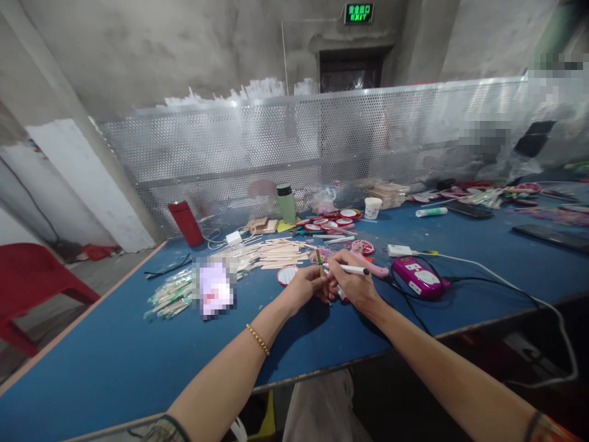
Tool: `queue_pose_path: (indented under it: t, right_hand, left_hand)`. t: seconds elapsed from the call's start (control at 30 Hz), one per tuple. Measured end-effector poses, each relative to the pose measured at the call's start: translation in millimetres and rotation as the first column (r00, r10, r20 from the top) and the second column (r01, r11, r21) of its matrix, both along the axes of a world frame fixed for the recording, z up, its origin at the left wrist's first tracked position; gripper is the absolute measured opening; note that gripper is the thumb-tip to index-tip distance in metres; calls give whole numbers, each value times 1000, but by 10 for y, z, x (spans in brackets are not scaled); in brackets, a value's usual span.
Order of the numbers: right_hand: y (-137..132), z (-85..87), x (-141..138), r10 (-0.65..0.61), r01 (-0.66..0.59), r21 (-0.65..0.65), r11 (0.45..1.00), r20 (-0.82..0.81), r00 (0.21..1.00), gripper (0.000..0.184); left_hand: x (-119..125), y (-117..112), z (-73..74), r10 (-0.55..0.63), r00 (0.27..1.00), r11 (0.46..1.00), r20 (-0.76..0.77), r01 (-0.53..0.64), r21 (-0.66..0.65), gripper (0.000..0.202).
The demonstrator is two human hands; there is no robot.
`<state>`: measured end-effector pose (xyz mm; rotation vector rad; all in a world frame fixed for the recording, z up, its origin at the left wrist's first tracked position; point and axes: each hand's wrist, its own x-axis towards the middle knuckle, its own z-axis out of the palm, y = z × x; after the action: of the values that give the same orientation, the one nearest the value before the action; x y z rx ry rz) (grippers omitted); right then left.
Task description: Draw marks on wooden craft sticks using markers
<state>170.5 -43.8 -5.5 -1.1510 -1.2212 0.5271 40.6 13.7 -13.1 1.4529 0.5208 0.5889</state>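
My left hand [304, 288] is closed on a thin wooden craft stick [319, 260] that stands up from the fingers and looks green near its top. In my right hand [358, 285] is a white marker pen [352, 269] with a dark end, its other end close to the stick. Both hands meet just above the blue table. A round red-rimmed mirror [287, 275] lies beside my left wrist. Loose pale craft sticks [281, 252] are spread beyond it. Under my fingers, a small white and red item is partly hidden.
On the left are bagged green-tipped sticks [172, 293], a blurred phone-like object [215, 288] and a red bottle [185, 223]. Behind stand a green bottle [286, 205] and a paper cup [372, 209]. To the right lie a pink-handled tool [375, 268], a purple device [419, 277] and cables.
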Motion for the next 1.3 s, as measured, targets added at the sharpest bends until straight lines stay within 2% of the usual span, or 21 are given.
queue_pose_path:
  t: [0.9,1.3]
  right_hand:
    - [6,13,-13,54,-53,-28,998,34,998,24]
    - [25,-20,-1,17,-16,-17,1000,25,1000,28]
  left_hand:
    - [5,16,-17,6,1000,1000,-3,-5,29,54]
    - [4,11,-13,2,1000,1000,3,-2,13,56]
